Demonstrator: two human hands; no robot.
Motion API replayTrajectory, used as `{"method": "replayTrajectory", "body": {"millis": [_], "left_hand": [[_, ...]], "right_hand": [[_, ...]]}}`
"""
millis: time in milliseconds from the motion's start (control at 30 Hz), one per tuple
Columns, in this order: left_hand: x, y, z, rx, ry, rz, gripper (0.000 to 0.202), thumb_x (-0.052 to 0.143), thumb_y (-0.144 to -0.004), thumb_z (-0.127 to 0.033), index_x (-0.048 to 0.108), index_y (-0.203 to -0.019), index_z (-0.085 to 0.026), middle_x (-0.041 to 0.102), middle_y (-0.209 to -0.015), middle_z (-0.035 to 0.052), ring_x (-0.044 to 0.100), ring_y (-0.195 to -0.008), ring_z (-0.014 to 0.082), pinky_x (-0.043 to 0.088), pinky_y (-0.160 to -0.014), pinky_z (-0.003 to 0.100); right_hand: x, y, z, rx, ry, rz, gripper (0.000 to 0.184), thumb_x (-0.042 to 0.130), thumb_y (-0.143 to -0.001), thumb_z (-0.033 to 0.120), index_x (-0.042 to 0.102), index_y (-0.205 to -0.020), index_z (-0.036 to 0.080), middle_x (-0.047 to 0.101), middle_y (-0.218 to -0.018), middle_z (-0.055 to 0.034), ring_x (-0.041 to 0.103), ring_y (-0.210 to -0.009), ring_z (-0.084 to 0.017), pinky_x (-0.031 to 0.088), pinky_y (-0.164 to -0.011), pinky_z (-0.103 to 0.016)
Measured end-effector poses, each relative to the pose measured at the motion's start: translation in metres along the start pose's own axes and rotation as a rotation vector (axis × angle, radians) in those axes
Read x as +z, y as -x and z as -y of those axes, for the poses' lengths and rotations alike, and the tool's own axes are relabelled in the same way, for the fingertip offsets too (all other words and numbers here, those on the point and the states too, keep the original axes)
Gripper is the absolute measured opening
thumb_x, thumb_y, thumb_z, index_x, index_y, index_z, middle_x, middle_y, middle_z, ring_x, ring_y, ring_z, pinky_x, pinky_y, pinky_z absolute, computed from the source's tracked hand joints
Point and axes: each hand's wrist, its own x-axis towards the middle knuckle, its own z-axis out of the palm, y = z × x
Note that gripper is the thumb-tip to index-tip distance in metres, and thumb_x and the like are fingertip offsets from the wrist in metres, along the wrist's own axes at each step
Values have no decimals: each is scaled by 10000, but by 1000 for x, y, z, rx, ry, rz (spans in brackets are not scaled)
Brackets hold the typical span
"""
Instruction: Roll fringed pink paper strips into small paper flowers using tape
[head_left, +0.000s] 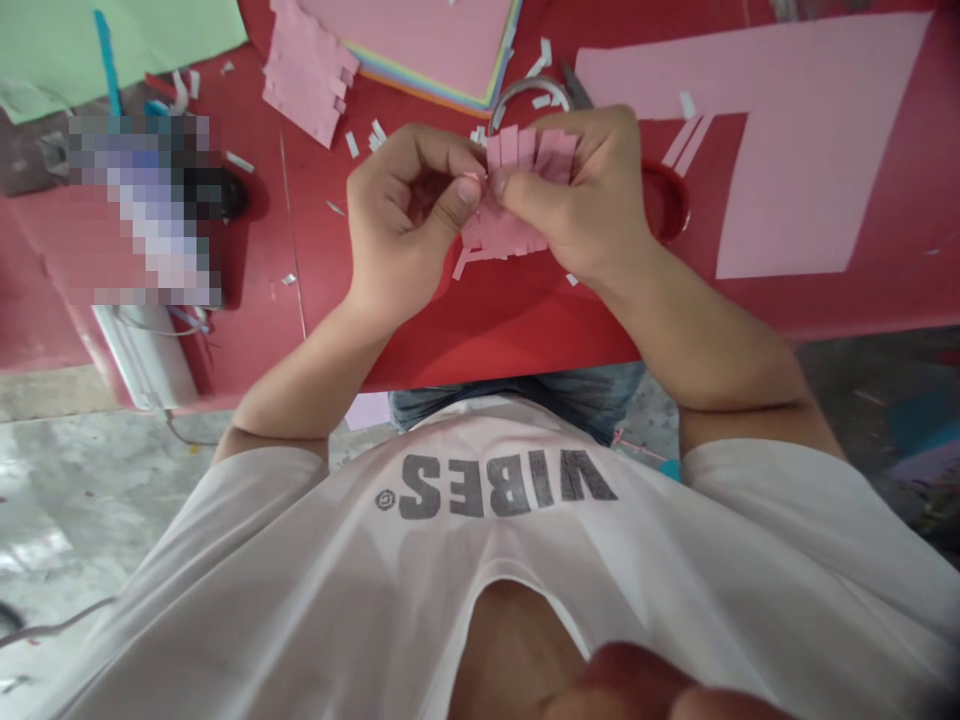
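Observation:
Both my hands meet over the red table (pixel 480 330) and pinch one piece of pink paper cut into fringed strips (pixel 517 190). My left hand (pixel 409 215) is curled, its thumb and fingers pressed on the paper's left edge. My right hand (pixel 581 195) wraps the fringed paper from the right, and strips stick up above its fingers. Behind my hands, partly hidden, lie scissors (pixel 536 92).
A large pink sheet with a cut-out corner (pixel 817 140) lies at the right. A stack of coloured paper topped with pink (pixel 427 45) and a fringed pink piece (pixel 304 75) sit at the back. Green paper (pixel 112 40) is at back left. Small paper scraps are scattered about.

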Motion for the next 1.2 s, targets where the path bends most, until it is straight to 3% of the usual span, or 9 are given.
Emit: {"method": "replayTrajectory", "body": {"millis": [333, 467, 633, 767, 900, 1033, 1200], "left_hand": [[13, 0, -11, -45, -33, -141, 246, 831, -794, -521, 764, -844, -290, 705, -900, 63, 647, -862, 213, 513, -765, 351], [17, 1, -12, 4, -83, -165, 257, 782, -851, -509, 755, -821, -255, 697, -911, 89, 648, -881, 205, 514, -760, 341], [7, 1, -4, 147, -159, -79, 200, 734, -914, -441, 742, -941, -243, 699, -1004, 88, 656, -949, 198, 520, -717, 306], [-6, -1, 4, 299, -267, 47, 195, 716, -940, -370, 711, -1056, -214, 715, -1084, 98, 688, -998, 207, 564, -780, 329], [-11, -2, 12, 340, -320, 28, 184, 709, -943, -384, 714, -1033, -224, 701, -1114, 94, 685, -1029, 216, 572, -798, 344], [-14, -5, 17, 378, -373, 20, 147, 693, -949, -398, 728, -1015, -272, 693, -1125, 77, 688, -1010, 217, 565, -693, 321], [-15, -5, 10, 510, -508, 65, 191, 662, -961, -435, 725, -1086, -305, 650, -1214, 65, 652, -1064, 233, 574, -805, 392]], "right_hand": [[2, 1, 4, 36, -29, -6, 427, 645, -790, 191, 292, -550, 216, 249, -604, 35, 204, -609, -115, 150, -575, -325], [0, 1, 3, 32, -84, 4, 429, 658, -784, 161, 295, -560, 210, 247, -614, 40, 197, -616, -104, 137, -576, -325], [-2, 0, -2, 4, -76, 6, 425, 682, -783, 157, 328, -554, 208, 270, -601, 41, 216, -600, -104, 145, -565, -332], [-3, 0, 0, -14, -81, 8, 397, 666, -761, 152, 348, -532, 217, 279, -597, 32, 238, -589, -111, 156, -553, -336], [-2, -1, 1, -11, -76, -8, 391, 643, -734, 134, 326, -521, 220, 264, -593, 32, 222, -581, -110, 145, -549, -339], [-1, -1, 0, 12, -63, -20, 395, 642, -732, 127, 321, -521, 220, 246, -593, 40, 209, -582, -109, 135, -559, -336], [1, 1, 1, 42, -92, -35, 399, 632, -743, 119, 340, -496, 233, 244, -575, 44, 238, -567, -109, 145, -557, -325]]}}
